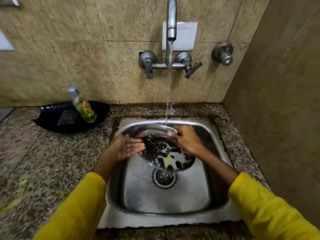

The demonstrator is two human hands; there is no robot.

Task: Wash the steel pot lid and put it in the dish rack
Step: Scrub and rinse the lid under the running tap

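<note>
**Clerk:** Steel pot lid (164, 148): held tilted over the sink (199, 196), far rim raised toward the wall, near rim dipping above the drain (163, 178). Concave face toward the wearer, streaked with white suds and one yellowish patch.

**Checker:** Position against the fingers?

**Clerk:** Between both sets. Right hand (187, 140): fingers clenched on the upper right rim, the lid lying leftward and below them. Left hand (127, 147): fingers extended and flat, tips touching the left edge, the lid lying rightward of them; released rather than gripping, as far as motion blur allows.

**Checker:** So the right hand carries it?

**Clerk:** By my reading, yes. The left looks to be rubbing or steadying only.

**Checker:** Long axis?

**Clerk:** Round item, none proper. Its tilt line runs from beside the right fingers down toward the drain.

**Checker:** Water?

**Clerk:** Tap (171, 23) running; the stream lands on the raised far rim, just beside the right fingers.

**Checker:** Surface and room?

**Clerk:** Wet steel, soapy, likely slippery at the rim. Basin walls close on both sides. Granite counter (43, 161) beyond the left fingers, with a dish soap bottle (83, 105) standing in a black tray (52, 118). Dish rack: not in view.

**Checker:** Stage?

**Clerk:** Rinsing, judged incomplete; suds remain.
</note>
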